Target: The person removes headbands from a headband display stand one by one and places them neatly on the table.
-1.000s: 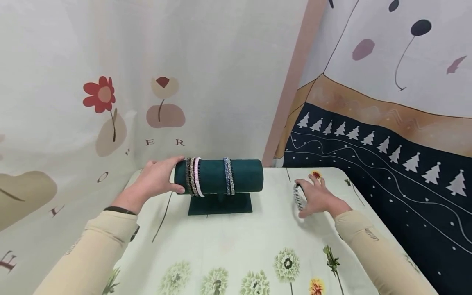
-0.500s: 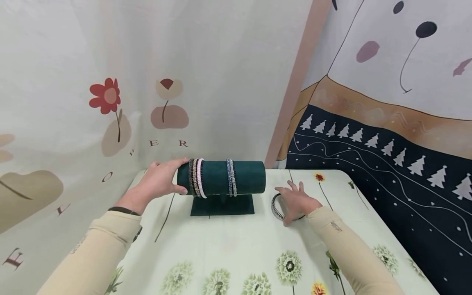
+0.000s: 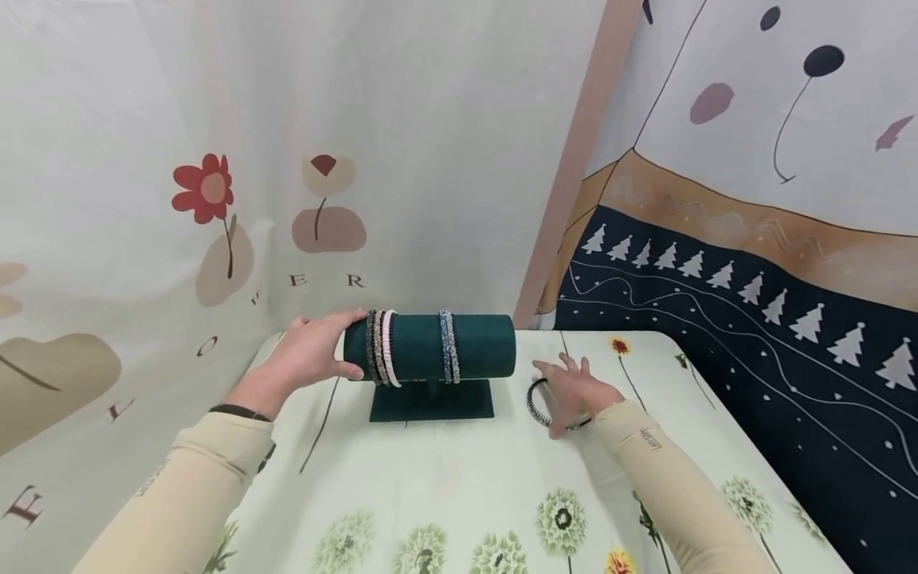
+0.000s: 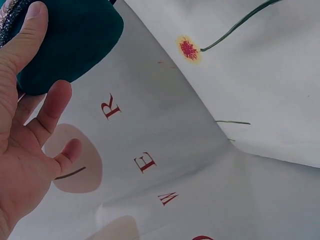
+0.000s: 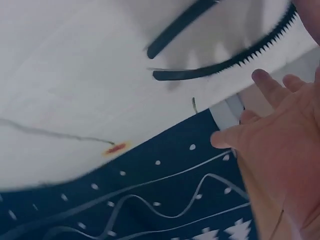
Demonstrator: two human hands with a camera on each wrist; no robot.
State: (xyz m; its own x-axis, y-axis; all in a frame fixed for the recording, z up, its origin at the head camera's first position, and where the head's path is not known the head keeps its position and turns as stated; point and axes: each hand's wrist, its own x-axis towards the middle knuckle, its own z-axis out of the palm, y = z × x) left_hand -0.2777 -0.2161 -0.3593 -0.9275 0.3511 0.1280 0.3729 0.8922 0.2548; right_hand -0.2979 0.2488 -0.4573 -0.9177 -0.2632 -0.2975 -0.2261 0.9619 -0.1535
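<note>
A dark green velvet headband stand (image 3: 417,347), a padded roll on a flat base, stands upright on the table. Around it sit a pink headband (image 3: 388,351), darker beaded headbands (image 3: 372,347) beside it, and blue and silver sparkly headbands (image 3: 448,347) nearer the middle. My left hand (image 3: 304,355) grips the roll's left end, thumb on the front side. Right of the stand, a dark headband (image 3: 532,402) lies on the table, its toothed inner edge visible in the right wrist view. My right hand (image 3: 579,395) is over it, fingers spread; thumb contact is unclear.
The table's flower-print cloth (image 3: 430,478) extends in front of the stand. A pale printed curtain (image 3: 445,159) hangs behind and to the left. A navy curtain with white trees (image 3: 717,335) borders the right side.
My right hand carried the headband leftward toward the stand and lowered it flat onto the table, its fingers now spread. My left hand has kept its grip on the roll.
</note>
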